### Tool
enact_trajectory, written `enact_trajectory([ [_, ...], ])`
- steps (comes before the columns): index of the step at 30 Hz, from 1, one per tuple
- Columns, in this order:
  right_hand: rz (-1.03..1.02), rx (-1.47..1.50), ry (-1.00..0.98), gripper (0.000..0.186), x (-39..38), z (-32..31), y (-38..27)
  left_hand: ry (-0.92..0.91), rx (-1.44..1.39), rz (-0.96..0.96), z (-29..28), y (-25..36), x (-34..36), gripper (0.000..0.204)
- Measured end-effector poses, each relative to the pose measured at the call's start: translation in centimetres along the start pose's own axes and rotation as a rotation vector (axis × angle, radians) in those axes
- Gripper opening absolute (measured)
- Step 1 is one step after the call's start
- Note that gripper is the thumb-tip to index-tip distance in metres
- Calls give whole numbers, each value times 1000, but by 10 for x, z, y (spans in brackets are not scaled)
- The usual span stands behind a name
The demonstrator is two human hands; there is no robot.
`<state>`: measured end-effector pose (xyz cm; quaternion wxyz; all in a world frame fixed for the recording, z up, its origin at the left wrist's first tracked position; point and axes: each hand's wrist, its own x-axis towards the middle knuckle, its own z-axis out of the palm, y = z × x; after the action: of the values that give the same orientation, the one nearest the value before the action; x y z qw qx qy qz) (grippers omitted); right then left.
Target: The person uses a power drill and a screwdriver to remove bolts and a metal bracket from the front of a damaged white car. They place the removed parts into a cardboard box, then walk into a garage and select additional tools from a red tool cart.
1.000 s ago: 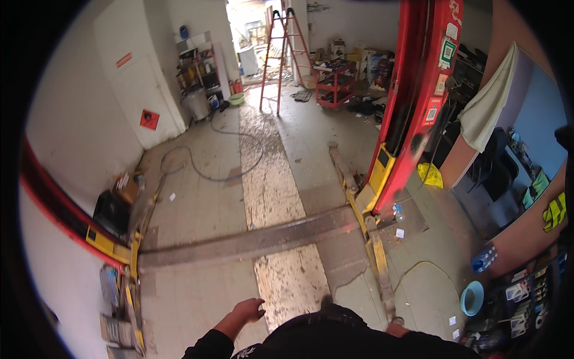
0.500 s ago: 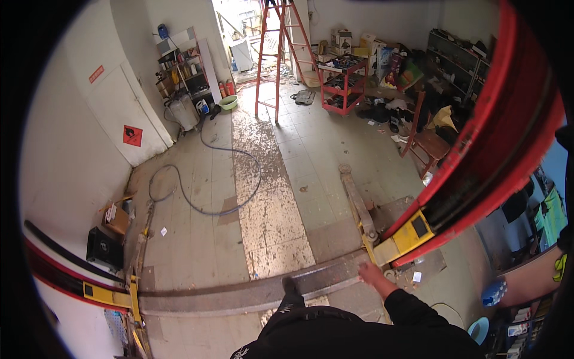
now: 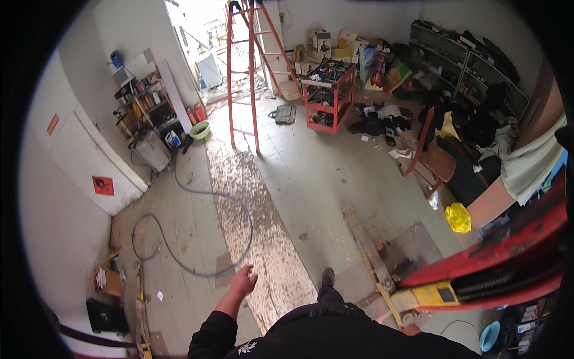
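Note:
My left hand [image 3: 242, 282] hangs in front of me over the worn, pale floor strip [image 3: 257, 239], touching nothing. Its fingers are slightly bent and apart, with nothing visible in them. Only a small part of my right hand [image 3: 411, 329] shows, low beside my body, near the yellow bracket [image 3: 426, 296] of the red lift post [image 3: 514, 257]; its fingers are hidden. A dark shoe [image 3: 327, 276] of mine is forward on the tiled floor. Just ahead on the right lies a metal lift arm [image 3: 366, 246].
A blue hose [image 3: 197, 275] loops across the floor. Ahead stand an orange stepladder [image 3: 242, 78] and a red tool cart [image 3: 327, 102]. To the right are a wooden chair [image 3: 433, 158] and a yellow bag [image 3: 458, 218]. A black box [image 3: 106, 315] sits at the left wall.
I have moved forward past the floor crossbeam, and the ladder and cart look nearer. My left hand has come into view. My right hand has dropped back toward the lower edge.

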<state>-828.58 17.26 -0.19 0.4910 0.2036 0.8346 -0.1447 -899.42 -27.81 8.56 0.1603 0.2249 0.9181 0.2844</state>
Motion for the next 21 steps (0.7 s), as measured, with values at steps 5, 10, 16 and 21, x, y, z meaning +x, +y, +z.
enact_trajectory([
  [5, 56, 455, -13, 44, 111, -143, 19, 19, -220, 8, -18, 83, 166, 48],
  [10, 23, 352, 452, 42, 322, -467, -29, -370, 105, -178, 8, 51, 236, 64],
  [16, -198, 1182, 747, 46, 413, -821, -88, -404, -67, -251, 8, 5, 407, 58],
  [21, 28, 921, 812, 55, 436, -894, -109, -587, 132, 125, -12, 71, 670, 57],
])
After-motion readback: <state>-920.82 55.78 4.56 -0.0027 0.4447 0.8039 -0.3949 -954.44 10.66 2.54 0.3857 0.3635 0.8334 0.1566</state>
